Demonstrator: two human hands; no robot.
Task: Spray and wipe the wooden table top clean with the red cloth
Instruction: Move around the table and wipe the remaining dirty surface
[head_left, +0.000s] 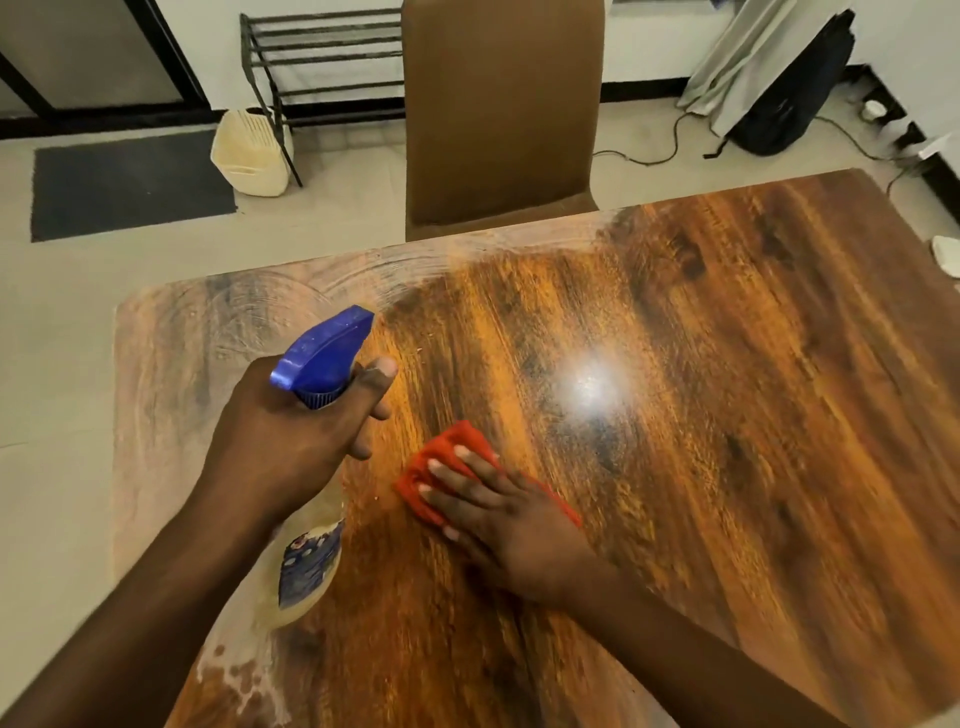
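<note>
The left hand (291, 431) holds the spray bottle (317, 467) above the worktop (727, 364), its grip closed around the bottle neck under the blue trigger head (324, 353). The right hand (498, 514) lies flat, fingers spread, pressing the red cloth (441, 457) onto the wood near the worktop centre. A pale streaked film covers the far-left area. 1 brown chair (501, 114) stands at the far edge.
</note>
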